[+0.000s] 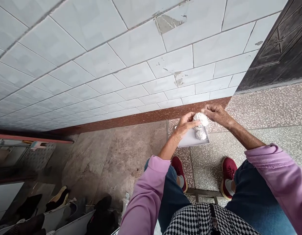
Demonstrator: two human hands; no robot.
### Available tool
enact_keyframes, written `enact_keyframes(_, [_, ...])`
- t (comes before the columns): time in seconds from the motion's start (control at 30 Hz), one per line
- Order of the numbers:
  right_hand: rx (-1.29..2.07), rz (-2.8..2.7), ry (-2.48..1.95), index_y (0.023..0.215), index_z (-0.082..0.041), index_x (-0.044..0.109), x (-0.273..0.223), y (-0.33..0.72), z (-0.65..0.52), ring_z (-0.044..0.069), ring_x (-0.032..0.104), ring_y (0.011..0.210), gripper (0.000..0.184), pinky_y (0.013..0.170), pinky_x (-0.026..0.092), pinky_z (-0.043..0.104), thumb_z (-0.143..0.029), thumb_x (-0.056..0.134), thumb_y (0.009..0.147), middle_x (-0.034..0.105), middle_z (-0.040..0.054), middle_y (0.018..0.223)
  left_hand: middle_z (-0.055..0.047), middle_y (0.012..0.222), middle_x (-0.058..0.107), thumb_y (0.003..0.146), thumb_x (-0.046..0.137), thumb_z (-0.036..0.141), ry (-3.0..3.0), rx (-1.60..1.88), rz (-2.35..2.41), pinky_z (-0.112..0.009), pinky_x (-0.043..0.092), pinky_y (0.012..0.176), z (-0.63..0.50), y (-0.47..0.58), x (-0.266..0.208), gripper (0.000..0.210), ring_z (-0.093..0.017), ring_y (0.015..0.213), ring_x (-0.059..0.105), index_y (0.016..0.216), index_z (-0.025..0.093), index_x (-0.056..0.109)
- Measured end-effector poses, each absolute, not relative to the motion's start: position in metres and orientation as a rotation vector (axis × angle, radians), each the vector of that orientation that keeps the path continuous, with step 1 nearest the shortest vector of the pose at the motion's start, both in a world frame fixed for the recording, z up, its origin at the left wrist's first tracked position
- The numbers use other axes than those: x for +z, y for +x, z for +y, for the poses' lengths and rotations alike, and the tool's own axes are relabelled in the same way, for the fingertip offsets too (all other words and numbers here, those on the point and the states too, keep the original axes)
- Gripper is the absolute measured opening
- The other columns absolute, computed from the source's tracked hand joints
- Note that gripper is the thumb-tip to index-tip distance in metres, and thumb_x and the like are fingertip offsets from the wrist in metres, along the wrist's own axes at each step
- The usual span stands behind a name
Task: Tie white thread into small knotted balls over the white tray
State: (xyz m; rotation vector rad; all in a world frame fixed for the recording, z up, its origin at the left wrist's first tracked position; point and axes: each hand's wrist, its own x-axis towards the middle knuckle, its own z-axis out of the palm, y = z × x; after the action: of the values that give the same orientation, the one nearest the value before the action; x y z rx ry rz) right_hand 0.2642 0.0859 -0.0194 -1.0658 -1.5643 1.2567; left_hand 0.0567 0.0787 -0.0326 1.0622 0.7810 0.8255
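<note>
Right of the frame's centre, the left hand [186, 125] grasps a white ruffled ball [201, 119], thumb across its near side. The right hand [216, 115] has its fingertips bunched at the ball's upper right edge; whether they close on a piece of it, I cannot tell. A second, smaller white ball [201, 135] sits in the shallow pale tray [190, 141] just beneath.

A hard pull from the right hand could, I judge, tear or misshape the ruffles, and too tight a left grip might flatten them. If the held ball slipped, it could knock the smaller one or roll over the tray's low rim onto the terrazzo floor [207, 160], picking up dirt.

Both balls look light and crinkled, perhaps paper or thin fabric, in overlapping folds. The tray is smooth, thin-walled and straight-edged. The floor is speckled with stone chips; above, glossy white wall tiles [170, 62] show chipped grey patches.
</note>
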Motion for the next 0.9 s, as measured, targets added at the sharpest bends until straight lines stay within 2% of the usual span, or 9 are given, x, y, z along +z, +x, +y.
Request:
enact_keyframes(0.27, [1.311, -1.514, -1.058, 0.075, -0.022, 0.053, -0.024, 0.253, 0.088, 0.012, 0.033, 0.058, 0.056, 0.054, 0.026, 0.029, -0.071, 0.071, 0.093, 0.042, -0.0033, 0.063, -0.001, 0.099, 0.07, 0.056, 0.097, 0.029, 0.838, 0.928, 0.735, -0.035, 0.055, 0.089, 0.079, 0.055, -0.027, 0.058, -0.016, 0.092, 0.067, 0.103, 0.021, 0.065])
enact_keyframes(0.4, [1.125, -1.67, -1.088, 0.077, -0.021, 0.059, -0.03, 0.253, 0.088, 0.015, 0.041, 0.063, 0.054, 0.061, 0.032, 0.031, -0.069, 0.063, 0.099, 0.049, -0.0003, 0.067, -0.005, 0.113, 0.073, 0.06, 0.095, 0.035, 0.807, 1.039, 0.772, -0.041, 0.057, 0.098, 0.087, 0.054, -0.027, 0.058, -0.023, 0.108, 0.071, 0.109, 0.022, 0.067])
enact_keyframes(0.5, [1.083, -1.852, -1.057, 0.079, -0.019, 0.065, -0.03, 0.247, 0.08, 0.017, 0.048, 0.064, 0.054, 0.064, 0.035, 0.032, -0.066, 0.055, 0.104, 0.054, 0.0016, 0.068, -0.008, 0.117, 0.074, 0.064, 0.093, 0.041, 0.845, 1.144, 0.822, -0.041, 0.056, 0.101, 0.097, 0.05, -0.03, 0.053, -0.024, 0.114, 0.07, 0.106, 0.021, 0.068])
enact_keyframes(0.67, [1.206, -1.981, -0.93, 0.081, -0.018, 0.067, -0.015, 0.236, 0.063, 0.016, 0.049, 0.063, 0.056, 0.064, 0.037, 0.031, -0.066, 0.053, 0.106, 0.059, 0.0017, 0.07, -0.005, 0.109, 0.075, 0.059, 0.095, 0.04, 0.919, 1.264, 1.008, -0.035, 0.055, 0.093, 0.106, 0.042, -0.038, 0.057, -0.021, 0.104, 0.07, 0.106, 0.022, 0.067])
enact_keyframes(0.77, [1.14, -1.904, -0.941, 0.079, -0.019, 0.064, -0.006, 0.241, 0.064, 0.015, 0.048, 0.063, 0.058, 0.063, 0.036, 0.031, -0.07, 0.053, 0.105, 0.057, 0.001, 0.069, -0.004, 0.105, 0.074, 0.058, 0.098, 0.036, 1.088, 1.115, 1.074, -0.032, 0.052, 0.087, 0.102, 0.042, -0.04, 0.058, -0.019, 0.095, 0.067, 0.104, 0.021, 0.066])
enact_keyframes(0.9, [0.988, -1.74, -1.051, 0.074, -0.02, 0.062, -0.004, 0.26, 0.076, 0.015, 0.043, 0.062, 0.058, 0.061, 0.032, 0.031, -0.071, 0.06, 0.101, 0.051, -0.0003, 0.065, -0.004, 0.102, 0.073, 0.064, 0.095, 0.034, 1.214, 0.846, 0.937, -0.031, 0.049, 0.084, 0.091, 0.044, -0.038, 0.053, -0.018, 0.091, 0.065, 0.107, 0.02, 0.068])
